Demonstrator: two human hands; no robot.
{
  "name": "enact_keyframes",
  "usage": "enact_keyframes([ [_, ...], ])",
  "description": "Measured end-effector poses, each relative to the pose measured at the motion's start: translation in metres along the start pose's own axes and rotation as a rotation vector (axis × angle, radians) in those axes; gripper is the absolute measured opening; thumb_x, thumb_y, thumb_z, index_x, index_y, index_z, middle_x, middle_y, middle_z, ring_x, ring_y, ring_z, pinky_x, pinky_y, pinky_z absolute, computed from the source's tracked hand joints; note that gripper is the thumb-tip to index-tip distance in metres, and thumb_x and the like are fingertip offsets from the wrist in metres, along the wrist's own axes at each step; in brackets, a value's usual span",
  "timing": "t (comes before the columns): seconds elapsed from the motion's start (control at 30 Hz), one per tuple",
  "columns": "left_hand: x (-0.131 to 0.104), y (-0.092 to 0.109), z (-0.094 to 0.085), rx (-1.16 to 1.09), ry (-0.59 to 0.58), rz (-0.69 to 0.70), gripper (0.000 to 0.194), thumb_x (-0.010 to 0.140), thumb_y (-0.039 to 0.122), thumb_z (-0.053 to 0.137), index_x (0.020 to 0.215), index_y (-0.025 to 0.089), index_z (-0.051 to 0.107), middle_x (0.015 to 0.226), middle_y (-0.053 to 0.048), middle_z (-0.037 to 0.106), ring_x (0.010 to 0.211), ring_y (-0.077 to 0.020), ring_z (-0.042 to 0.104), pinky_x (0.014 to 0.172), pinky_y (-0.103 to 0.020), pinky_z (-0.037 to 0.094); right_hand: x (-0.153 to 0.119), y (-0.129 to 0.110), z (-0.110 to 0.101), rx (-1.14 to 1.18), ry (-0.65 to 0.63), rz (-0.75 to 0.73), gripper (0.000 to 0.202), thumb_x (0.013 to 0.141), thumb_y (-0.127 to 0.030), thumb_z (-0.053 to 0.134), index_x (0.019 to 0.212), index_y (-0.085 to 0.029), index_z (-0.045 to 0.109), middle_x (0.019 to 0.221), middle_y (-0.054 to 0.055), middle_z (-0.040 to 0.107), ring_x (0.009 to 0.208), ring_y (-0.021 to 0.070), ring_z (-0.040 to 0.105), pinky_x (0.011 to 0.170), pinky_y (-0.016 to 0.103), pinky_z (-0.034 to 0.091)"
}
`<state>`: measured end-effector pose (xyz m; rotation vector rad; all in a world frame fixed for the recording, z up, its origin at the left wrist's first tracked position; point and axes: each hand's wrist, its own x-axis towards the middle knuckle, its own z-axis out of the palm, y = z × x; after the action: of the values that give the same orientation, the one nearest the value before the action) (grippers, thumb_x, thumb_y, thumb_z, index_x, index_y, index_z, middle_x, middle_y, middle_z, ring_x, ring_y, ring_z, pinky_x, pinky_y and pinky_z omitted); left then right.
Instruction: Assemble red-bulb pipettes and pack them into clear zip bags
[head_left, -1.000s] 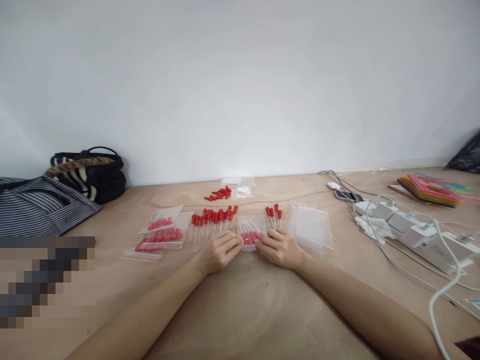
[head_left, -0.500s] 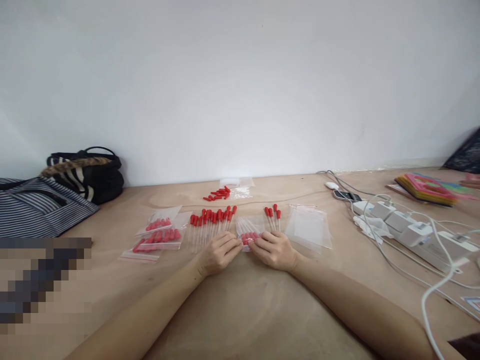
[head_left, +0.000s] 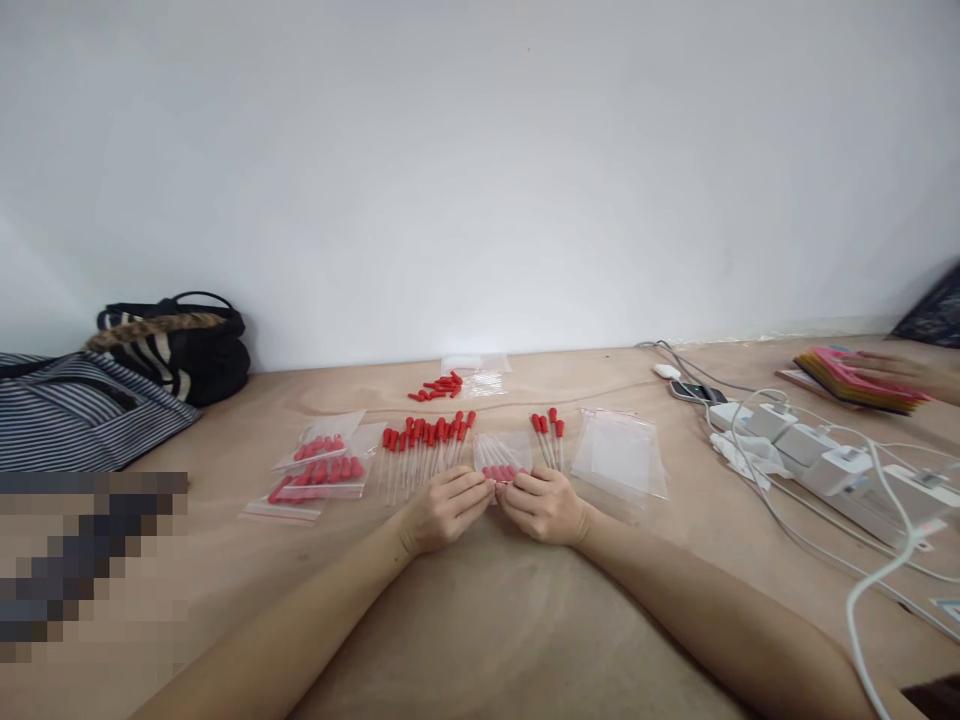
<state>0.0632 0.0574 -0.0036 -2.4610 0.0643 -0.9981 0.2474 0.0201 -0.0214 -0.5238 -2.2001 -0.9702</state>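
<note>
Between my hands lies a clear zip bag (head_left: 507, 446) holding several droppers with red rubber bulbs (head_left: 501, 473). My left hand (head_left: 448, 508) pinches the near edge of this bag at its left side. At the right side of the same edge, my right hand (head_left: 543, 505) is closed on it, with fingertips close to the left ones. A row of loose droppers (head_left: 427, 434) with red bulbs lies beyond my left hand. Several more droppers (head_left: 548, 426) lie just past my right hand. Filled zip bags (head_left: 322, 471) overlap on the left.
Flat clear bags (head_left: 619, 455) lie to the right. Loose red bulbs (head_left: 439, 387) sit near the wall beside a clear packet (head_left: 484, 375). A power strip (head_left: 847, 490) with chargers and cables fills the right side. Another person's hand (head_left: 892, 370) touches a coloured stack (head_left: 847, 382).
My right hand has drawn back slightly from the bulbs, and my fingertips are nearer each other at the bag's edge. The other person's hand has reached onto the coloured stack.
</note>
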Motion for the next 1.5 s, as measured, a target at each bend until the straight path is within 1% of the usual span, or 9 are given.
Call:
enact_keyframes([
  [0.17,0.001,0.0,-0.003,0.008,0.007,0.044,0.019,0.083,0.001,0.04,0.083,0.007,0.058,0.076,-0.009,0.068,0.074,-0.0168,0.063,0.066,-0.03,0.054,-0.001,-0.001,-0.004,-0.037,-0.022,-0.028,0.023,0.082,-0.009,0.043,0.064,-0.014,0.057,0.064,0.0,0.056,0.058,0.0098,0.045,0.05,0.027,0.023],
  [0.47,-0.002,0.003,0.001,0.01,0.052,-0.047,0.014,0.08,0.001,0.048,0.076,0.01,0.057,0.067,-0.004,0.066,0.065,-0.0136,0.061,0.062,-0.029,0.052,-0.031,0.01,-0.027,-0.062,-0.101,0.041,0.014,0.082,-0.009,0.046,0.083,-0.01,0.06,0.069,0.003,0.061,0.061,0.01,0.05,0.052,0.026,0.029],
  [0.67,-0.007,0.001,0.0,-0.022,0.057,-0.097,0.011,0.078,0.004,0.051,0.083,0.012,0.057,0.073,-0.004,0.066,0.069,-0.0145,0.061,0.066,-0.031,0.052,-0.039,0.012,-0.035,-0.094,-0.17,0.104,0.021,0.085,-0.011,0.04,0.091,-0.015,0.06,0.084,0.004,0.065,0.056,0.0087,0.05,0.053,0.027,0.032],
  [0.83,-0.004,0.002,0.002,-0.012,-0.026,-0.221,0.02,0.08,0.015,0.052,0.1,0.012,0.055,0.09,-0.009,0.065,0.086,-0.0192,0.059,0.076,-0.034,0.051,-0.035,0.015,-0.035,-0.081,-0.062,0.265,0.018,0.082,-0.011,0.046,0.088,-0.021,0.06,0.089,0.002,0.067,0.069,0.0101,0.057,0.076,0.03,0.039],
  [0.93,0.001,0.003,0.008,-0.056,-0.031,-0.302,0.025,0.083,0.019,0.049,0.107,0.013,0.053,0.097,-0.01,0.063,0.095,-0.021,0.056,0.082,-0.036,0.049,-0.029,0.013,-0.035,-0.06,0.029,0.322,0.019,0.082,-0.011,0.046,0.086,-0.022,0.06,0.083,-0.001,0.068,0.077,0.011,0.06,0.091,0.036,0.033],
  [1.1,0.01,0.006,0.009,-0.201,0.059,-0.406,0.027,0.088,0.028,0.041,0.106,0.013,0.054,0.095,-0.009,0.064,0.093,-0.0185,0.056,0.08,-0.033,0.049,-0.02,0.009,-0.036,-0.084,0.18,0.368,0.015,0.079,-0.012,0.052,0.083,-0.026,0.058,0.077,-0.006,0.069,0.084,0.0123,0.061,0.098,0.04,0.02],
  [1.3,-0.002,-0.008,-0.029,0.047,0.132,-0.457,0.029,0.086,0.034,0.042,0.106,0.022,0.059,0.09,-0.005,0.066,0.079,-0.0189,0.055,0.074,-0.033,0.046,-0.023,0.016,-0.038,-0.062,0.159,0.427,0.018,0.076,-0.021,0.058,0.094,-0.021,0.053,0.083,0.001,0.068,0.081,0.0142,0.061,0.092,0.041,0.026],
  [1.4,-0.043,-0.036,-0.062,0.062,0.046,-0.461,0.041,0.083,0.045,0.043,0.114,0.021,0.054,0.103,-0.008,0.062,0.086,-0.0205,0.058,0.076,-0.032,0.047,-0.026,0.02,-0.035,-0.027,0.101,0.432,0.021,0.076,-0.018,0.057,0.097,-0.02,0.051,0.08,0.001,0.067,0.075,0.0126,0.06,0.089,0.04,0.03],
  [1.5,-0.097,-0.068,-0.096,0.124,-0.117,-0.582,0.032,0.086,0.031,0.039,0.114,0.024,0.053,0.114,-0.003,0.057,0.092,-0.0187,0.06,0.078,-0.03,0.05,-0.028,0.021,-0.03,0.059,0.022,0.402,0.019,0.079,-0.014,0.052,0.097,-0.018,0.051,0.08,0.002,0.065,0.074,0.0121,0.058,0.085,0.037,0.034],
])
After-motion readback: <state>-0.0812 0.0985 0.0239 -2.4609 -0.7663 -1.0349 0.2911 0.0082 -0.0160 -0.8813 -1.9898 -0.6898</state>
